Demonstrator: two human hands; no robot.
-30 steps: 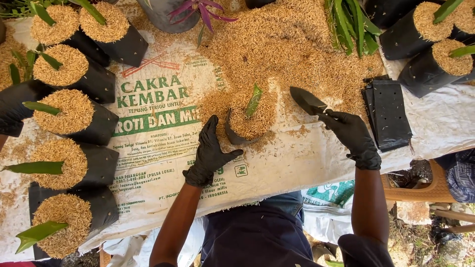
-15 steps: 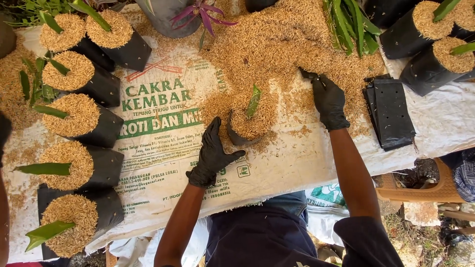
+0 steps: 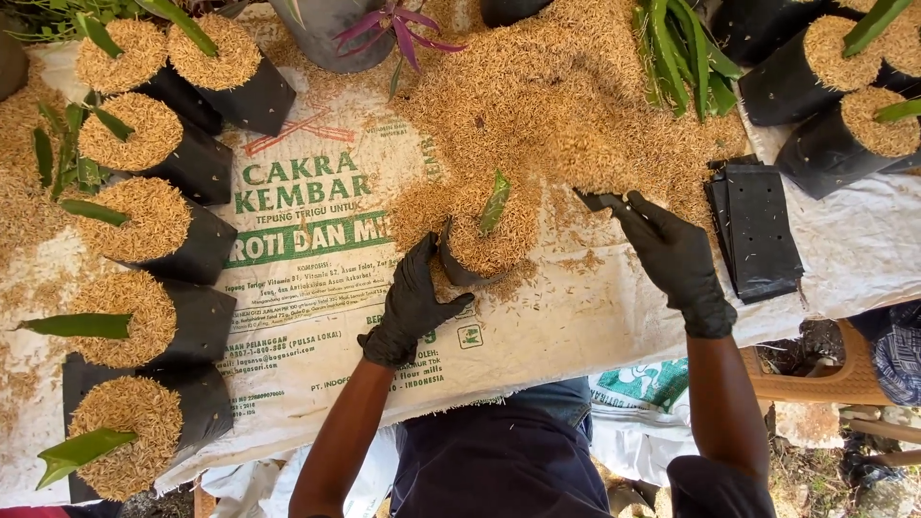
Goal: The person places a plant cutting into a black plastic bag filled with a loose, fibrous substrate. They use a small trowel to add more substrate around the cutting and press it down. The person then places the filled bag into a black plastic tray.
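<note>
Surface: counter draped with a white printed sack [image 3: 317,317], green and red lettering, loose husk scattered over it.
Husk pile: big heap of tan rice husk [image 3: 576,105] at top centre, spilling toward the middle.
Centre bag: small black grow bag [image 3: 489,240] filled with husk, 1 green leaf cutting upright in it; sits at the near edge of the pile.
Left hand: black-gloved left hand [image 3: 414,302], fingers curled round the near left side of the centre bag, gripping its wall.
Right hand: black-gloved right hand [image 3: 672,254], closed on a dark trowel [image 3: 597,201]; only the blade tip shows, pushed into the foot of the husk pile, just right of the centre bag.
Flat bags: stack of empty black bags [image 3: 753,225], just right of the right hand, not touching.
Filled bags, left: 6 husk-filled black bags [image 3: 192,249] with leaves, in a column.
Filled bags, right: more of them [image 3: 825,58] at top right.
Green cuttings: bundle of leaves [image 3: 681,53] lying on the pile.
</note>
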